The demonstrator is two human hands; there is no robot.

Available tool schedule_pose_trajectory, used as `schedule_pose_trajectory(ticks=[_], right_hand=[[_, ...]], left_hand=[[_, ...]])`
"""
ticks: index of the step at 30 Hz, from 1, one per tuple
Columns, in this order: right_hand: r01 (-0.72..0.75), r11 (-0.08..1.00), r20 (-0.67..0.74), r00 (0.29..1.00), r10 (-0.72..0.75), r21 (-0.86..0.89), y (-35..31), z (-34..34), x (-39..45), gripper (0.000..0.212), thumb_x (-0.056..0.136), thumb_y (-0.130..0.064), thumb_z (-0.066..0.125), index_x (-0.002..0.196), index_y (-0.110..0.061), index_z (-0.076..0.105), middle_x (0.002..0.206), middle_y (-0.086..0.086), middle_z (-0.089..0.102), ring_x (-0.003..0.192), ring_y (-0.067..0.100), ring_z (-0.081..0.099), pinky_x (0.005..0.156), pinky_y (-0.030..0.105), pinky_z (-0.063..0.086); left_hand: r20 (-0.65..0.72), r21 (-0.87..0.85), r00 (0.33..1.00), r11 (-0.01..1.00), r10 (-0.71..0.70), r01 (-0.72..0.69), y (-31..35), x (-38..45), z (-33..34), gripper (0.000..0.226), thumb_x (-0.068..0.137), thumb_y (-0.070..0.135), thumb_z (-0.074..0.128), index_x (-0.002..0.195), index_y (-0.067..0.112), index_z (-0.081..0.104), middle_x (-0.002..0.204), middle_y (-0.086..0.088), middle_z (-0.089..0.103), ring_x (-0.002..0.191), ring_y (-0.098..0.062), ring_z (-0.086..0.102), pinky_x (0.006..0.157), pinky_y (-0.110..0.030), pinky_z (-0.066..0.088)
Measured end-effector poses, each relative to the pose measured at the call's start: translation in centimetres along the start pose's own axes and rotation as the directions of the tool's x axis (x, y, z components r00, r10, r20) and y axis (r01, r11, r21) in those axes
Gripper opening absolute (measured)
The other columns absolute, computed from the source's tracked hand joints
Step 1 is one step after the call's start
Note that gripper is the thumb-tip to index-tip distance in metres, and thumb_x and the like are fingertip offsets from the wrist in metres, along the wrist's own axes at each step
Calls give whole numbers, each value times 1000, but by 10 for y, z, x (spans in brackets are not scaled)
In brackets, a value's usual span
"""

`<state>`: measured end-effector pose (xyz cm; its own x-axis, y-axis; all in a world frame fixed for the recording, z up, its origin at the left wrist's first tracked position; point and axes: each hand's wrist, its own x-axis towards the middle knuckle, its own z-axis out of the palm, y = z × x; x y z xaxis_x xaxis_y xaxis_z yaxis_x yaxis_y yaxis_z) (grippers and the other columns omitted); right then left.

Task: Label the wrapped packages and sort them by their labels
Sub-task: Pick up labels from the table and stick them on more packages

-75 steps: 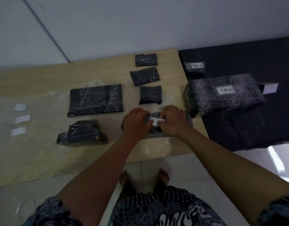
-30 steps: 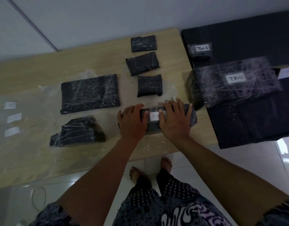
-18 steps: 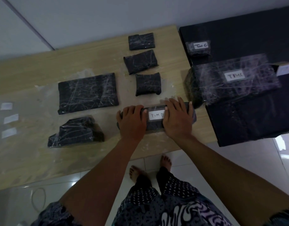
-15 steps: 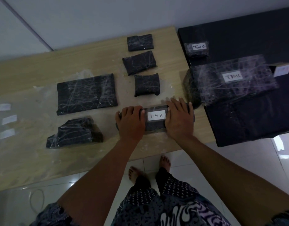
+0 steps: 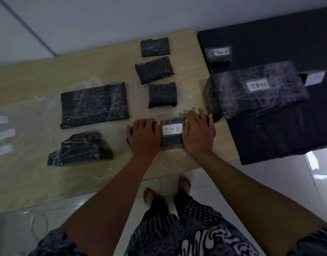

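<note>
A black wrapped package point(image 5: 171, 140) lies near the wooden table's front edge with a white label reading "TIM B" point(image 5: 172, 129) on top. My left hand point(image 5: 144, 137) curls over its left end and my right hand point(image 5: 197, 133) lies flat over its right end. Several unlabelled black packages lie on the table: a large flat one point(image 5: 94, 105), a lumpy one point(image 5: 79, 149) and three small ones point(image 5: 162, 95) point(image 5: 154, 69) point(image 5: 155, 47). On the black surface to the right sit a small package labelled "TIM C" point(image 5: 220, 55) and a big one labelled "TIM C" point(image 5: 258, 91).
Three blank white labels point(image 5: 4, 134) lie on a clear plastic sheet at the table's left. A white label point(image 5: 315, 78) sticks out behind the big package. The wooden table point(image 5: 48, 74) butts against the black surface point(image 5: 269, 34). Below are white floor tiles, my bare feet and a white cable point(image 5: 38, 226).
My hands have slid apart from the middle of the package to its two ends, uncovering the "TIM B" label. The package has stayed in place.
</note>
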<state>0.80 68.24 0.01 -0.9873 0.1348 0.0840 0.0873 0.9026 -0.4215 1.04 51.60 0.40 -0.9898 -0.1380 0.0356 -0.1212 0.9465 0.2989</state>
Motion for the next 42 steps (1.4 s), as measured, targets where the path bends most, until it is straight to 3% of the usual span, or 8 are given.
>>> schedule_pose_trajectory(ticks=[4, 8, 10, 18, 22, 24, 29, 42], right_hand=[[-6, 1000, 28, 1000, 5, 15, -2, -5, 0, 44, 98, -31, 31, 130, -21, 60, 147, 0, 51, 148, 23, 25, 121, 48, 12], [27, 997, 111, 994, -19, -72, -6, -11, -6, 65, 97, -60, 34, 147, -19, 40, 162, 7, 24, 152, 24, 6, 120, 47, -10], [45, 991, 144, 989, -26, -128, -6, -10, -10, 74, 95, -65, 32, 153, -19, 28, 164, 5, 15, 152, 22, -1, 120, 50, -12], [79, 993, 108, 992, -69, -92, 5, -8, -13, 54, 101, -34, 30, 153, -21, 32, 161, 0, 28, 151, 22, 13, 122, 50, 5], [60, 997, 110, 992, -54, -56, 6, -12, -10, 53, 99, -32, 26, 151, -24, 36, 160, -5, 30, 151, 18, 13, 123, 45, 3], [25, 999, 128, 992, -22, -20, 2, -14, -10, 52, 102, -41, 26, 150, -24, 37, 161, -5, 28, 151, 17, 10, 123, 43, -2], [72, 990, 148, 988, -54, -118, 1, -13, -14, 79, 92, -72, 31, 154, -23, 26, 163, -3, 19, 152, 18, 3, 122, 44, -7], [143, 982, 147, 981, -124, -123, 13, -10, -14, 53, 103, -30, 30, 155, -21, 28, 162, -4, 25, 152, 18, 9, 122, 45, 3]], left_hand=[[15, -39, 1000, 999, -8, 9, -1, 0, -5, 54, 95, 50, 23, 120, 21, 60, 121, -4, 61, 123, -26, 48, 113, -55, 20], [15, 0, 1000, 1000, -6, 6, 8, -9, -8, 64, 91, 63, 33, 131, 18, 54, 135, -6, 53, 138, -30, 36, 114, -60, 11], [25, 32, 1000, 999, 11, -12, 11, -12, -8, 65, 89, 63, 37, 135, 18, 50, 139, -6, 51, 140, -31, 33, 114, -62, 10], [37, 31, 996, 996, 84, -85, -5, -16, -6, 54, 100, 42, 21, 144, 18, 41, 147, -7, 44, 143, -28, 28, 116, -57, 15], [45, 12, 997, 997, 70, -70, -4, -14, -5, 55, 98, 41, 17, 143, 19, 42, 147, -6, 44, 144, -27, 26, 117, -56, 14], [46, 5, 997, 998, 54, -55, -3, -14, -6, 59, 97, 46, 17, 141, 20, 44, 147, -6, 44, 144, -27, 25, 117, -56, 12], [51, 71, 998, 997, -26, 22, 13, -18, -3, 64, 93, 64, 31, 137, 20, 44, 146, -7, 42, 145, -29, 22, 114, -64, 4], [96, 92, 987, 987, 126, -135, -6, -23, -4, 59, 101, 45, 17, 150, 15, 27, 156, -11, 30, 147, -27, 20, 116, -60, 11]])
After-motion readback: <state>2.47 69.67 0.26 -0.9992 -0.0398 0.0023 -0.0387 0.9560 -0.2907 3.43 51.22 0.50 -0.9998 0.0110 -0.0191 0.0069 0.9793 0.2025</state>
